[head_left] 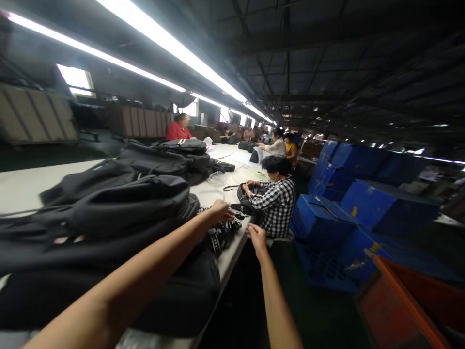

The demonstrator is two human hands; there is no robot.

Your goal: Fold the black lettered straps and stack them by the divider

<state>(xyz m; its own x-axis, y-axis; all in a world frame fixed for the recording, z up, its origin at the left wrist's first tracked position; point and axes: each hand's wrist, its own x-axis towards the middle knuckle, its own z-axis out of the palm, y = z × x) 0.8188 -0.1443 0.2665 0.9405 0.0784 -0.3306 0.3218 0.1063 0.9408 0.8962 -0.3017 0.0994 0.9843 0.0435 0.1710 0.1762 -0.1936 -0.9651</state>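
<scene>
My left arm reaches far out over the long white table [22, 186]. My left hand [222, 211] is curled, fingers bent down over a heap of black straps and buckles [223, 231] by the table's edge; whether it grips them I cannot tell. My right hand [256, 237] hangs just past the table edge to the right of that heap, fingers curled, and what it holds, if anything, is hidden. Dark grey and black backpacks [119, 203] lie piled to the left of my arms.
A person in a checked shirt [278, 201] sits close ahead handling a black bag. More people work further down the table. Blue crates [363, 208] are stacked on the right, with an orange bin [410, 305] near my right side.
</scene>
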